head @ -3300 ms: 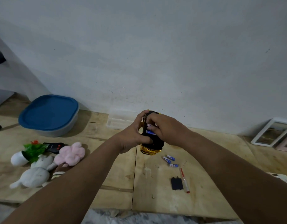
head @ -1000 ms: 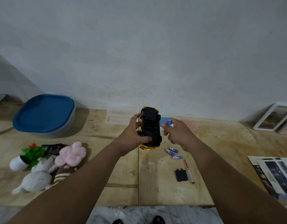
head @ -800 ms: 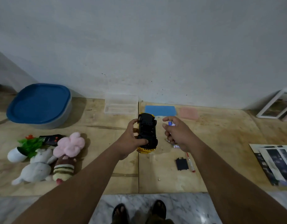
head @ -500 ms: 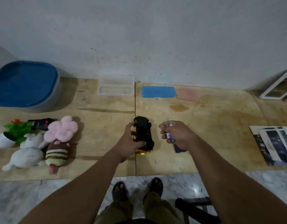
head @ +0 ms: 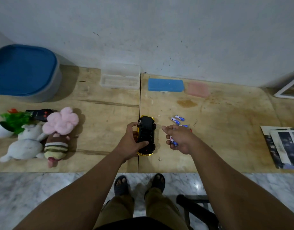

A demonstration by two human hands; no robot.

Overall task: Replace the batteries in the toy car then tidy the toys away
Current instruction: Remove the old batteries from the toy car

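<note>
Left hand (head: 132,143): grips the toy car (head: 146,134), underside up, near middle of the bench (head: 101,113).
Right hand (head: 177,138): fingers curled round a battery (head: 173,140), just right of the car.
Loose batteries (head: 177,119): three lie on the bench, just beyond the right hand.
Toys awaiting tidying: pink plush (head: 61,121), white plush (head: 26,143), striped plush (head: 56,147), remote (head: 39,113), all at left.
Blue-lidded tub (head: 23,72): far left, lid on.
Progress: judged mid battery swap; whether the compartment is filled cannot be told. Cover refit and all tidying remain.

Bare forearms, sleeveless to the frame edge; olive-khaki trousers (head: 161,207); dark open-toed slide sandals (head: 120,185) on both feet.
</note>
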